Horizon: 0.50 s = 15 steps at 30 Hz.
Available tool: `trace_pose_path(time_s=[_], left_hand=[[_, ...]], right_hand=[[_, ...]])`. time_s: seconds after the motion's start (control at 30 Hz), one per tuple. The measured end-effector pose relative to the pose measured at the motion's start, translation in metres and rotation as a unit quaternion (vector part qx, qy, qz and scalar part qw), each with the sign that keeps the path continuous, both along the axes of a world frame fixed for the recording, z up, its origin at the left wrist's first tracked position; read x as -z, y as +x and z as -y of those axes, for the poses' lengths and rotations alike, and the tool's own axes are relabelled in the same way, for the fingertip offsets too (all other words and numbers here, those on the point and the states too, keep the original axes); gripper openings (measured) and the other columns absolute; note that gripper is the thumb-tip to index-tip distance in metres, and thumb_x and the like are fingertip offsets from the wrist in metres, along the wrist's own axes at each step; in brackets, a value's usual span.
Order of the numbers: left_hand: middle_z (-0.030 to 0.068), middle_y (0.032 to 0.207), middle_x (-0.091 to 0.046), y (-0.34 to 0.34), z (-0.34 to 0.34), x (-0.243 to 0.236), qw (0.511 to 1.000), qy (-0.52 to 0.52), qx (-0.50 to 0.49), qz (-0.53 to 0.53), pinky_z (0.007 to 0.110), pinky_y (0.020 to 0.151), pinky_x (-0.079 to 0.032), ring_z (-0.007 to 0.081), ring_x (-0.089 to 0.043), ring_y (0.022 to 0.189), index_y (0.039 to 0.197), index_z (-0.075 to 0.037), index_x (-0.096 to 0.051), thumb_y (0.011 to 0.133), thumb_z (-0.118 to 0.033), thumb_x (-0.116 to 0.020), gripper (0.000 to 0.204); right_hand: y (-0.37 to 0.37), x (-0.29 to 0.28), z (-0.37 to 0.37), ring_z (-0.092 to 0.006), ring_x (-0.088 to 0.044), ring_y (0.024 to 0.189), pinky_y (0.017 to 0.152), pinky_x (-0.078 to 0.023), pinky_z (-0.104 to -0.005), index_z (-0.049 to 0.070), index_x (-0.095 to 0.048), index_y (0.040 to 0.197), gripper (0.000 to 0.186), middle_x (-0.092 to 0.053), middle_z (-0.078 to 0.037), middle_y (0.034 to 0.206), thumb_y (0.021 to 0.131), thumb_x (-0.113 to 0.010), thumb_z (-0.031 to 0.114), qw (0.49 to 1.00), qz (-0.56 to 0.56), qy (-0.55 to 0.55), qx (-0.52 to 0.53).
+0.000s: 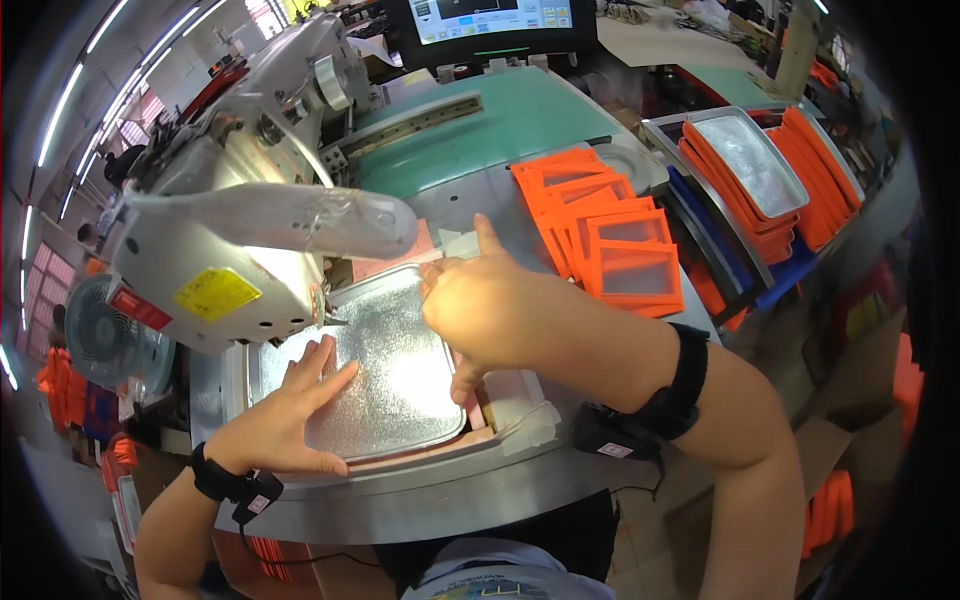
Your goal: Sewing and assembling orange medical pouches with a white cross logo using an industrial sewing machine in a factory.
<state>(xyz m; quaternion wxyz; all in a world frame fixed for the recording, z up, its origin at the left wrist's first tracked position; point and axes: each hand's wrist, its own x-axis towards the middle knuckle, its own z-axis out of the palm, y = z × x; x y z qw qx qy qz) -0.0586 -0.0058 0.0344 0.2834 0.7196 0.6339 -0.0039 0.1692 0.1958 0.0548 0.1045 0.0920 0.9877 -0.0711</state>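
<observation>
A rectangular silver sheet with a rounded pale rim [375, 345] lies under the head of a large sewing machine [190, 265]. My left hand [300, 415] lies spread on the sheet's left part, fingertips just below the machine's needle area. My right hand [465, 300] is at the sheet's right edge, index finger stretched toward the back, thumb low along the edge, other fingers bent and partly hidden. A pink base [475, 412] shows under the sheet's edge.
Orange frames with clear windows [630, 270] lie fanned at the right. Farther right, a rack holds stacked orange pieces and a silver one [745, 160]. A screen [480, 20] stands behind the green board [450, 145]. A fan [105, 330] is at the left.
</observation>
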Motion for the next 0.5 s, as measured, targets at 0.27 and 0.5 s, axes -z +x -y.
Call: trace_pose_path(time_s=[0.27, 0.5], left_hand=[[0.04, 0.156, 0.004, 0.0, 0.003, 0.001, 0.999, -0.044, 0.026, -0.008, 0.054, 0.118, -0.004, 0.0494, 0.009, 0.148, 0.152, -0.027, -0.039, 0.074, -0.062, -0.076, 0.093], [0.0407, 0.155, 0.005, -0.002, 0.005, 0.007, 0.998, -0.046, -0.012, 0.036, 0.063, 0.115, -0.001, 0.0489, 0.015, 0.147, 0.152, -0.029, -0.038, 0.075, -0.062, -0.075, 0.091]], right_hand=[[-0.016, -0.007, 0.032, -0.0337, -0.05, 0.129, 0.113, -0.017, -0.0701, 0.0, -0.071, 0.111, 0.074, -0.051, -0.023, 0.137, 0.055, -0.09, 0.045, 0.992, 0.07, 0.093, 0.038], [-0.03, 0.004, 0.02, -0.032, -0.047, 0.134, 0.113, -0.02, -0.0683, -0.006, -0.061, 0.125, 0.091, -0.047, -0.022, 0.144, 0.057, -0.089, 0.048, 0.987, 0.129, 0.089, 0.047]])
